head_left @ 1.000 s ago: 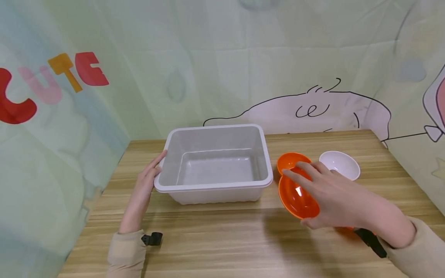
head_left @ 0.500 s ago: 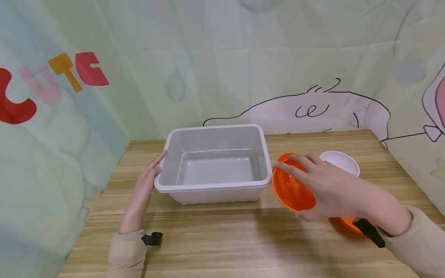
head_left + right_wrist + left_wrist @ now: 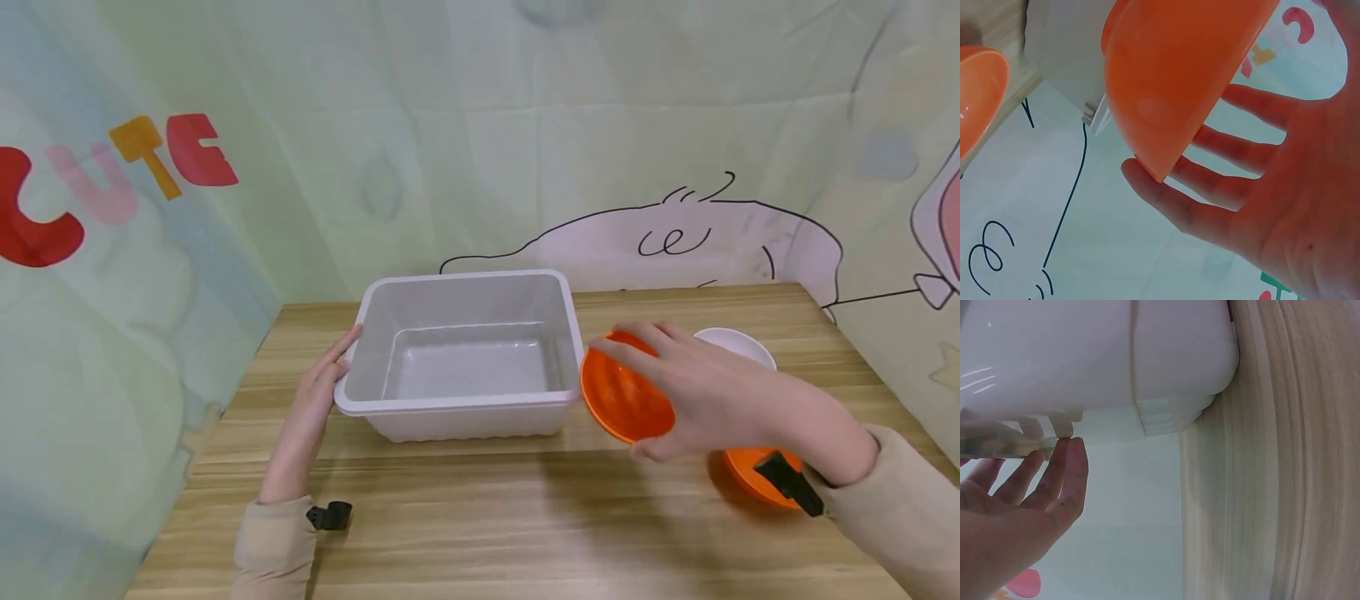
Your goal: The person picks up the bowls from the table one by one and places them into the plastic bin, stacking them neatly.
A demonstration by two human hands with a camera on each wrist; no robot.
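Note:
My right hand [image 3: 712, 400] pinches an orange bowl [image 3: 624, 404] by its rim, thumb at the near side and fingers across the far side. The bowl is held tilted beside the right rim of a light grey plastic tub [image 3: 461, 406]. In the right wrist view, the bowl's smooth outer side [image 3: 1172, 75] faces the camera and the fingers lie along its edge. My left hand [image 3: 318, 392] touches the tub's left rim with extended fingers; the left wrist view has those fingertips [image 3: 1072, 447] against the rim's underside. Only the grey floor shows inside the tub.
Behind my right hand sits a white bowl [image 3: 738, 343], partly covered. Another orange bowl [image 3: 757, 479] lies under my right wrist on the wooden table [image 3: 450, 517]. A further orange bowl [image 3: 982, 94] appears in the right wrist view. A printed cloth [image 3: 480, 167] hangs behind the table.
My right hand has moved slightly left and away from me with the orange bowl, bringing it beside the tub's rim. The orange bowl under the wrist is more exposed. My left hand stays put.

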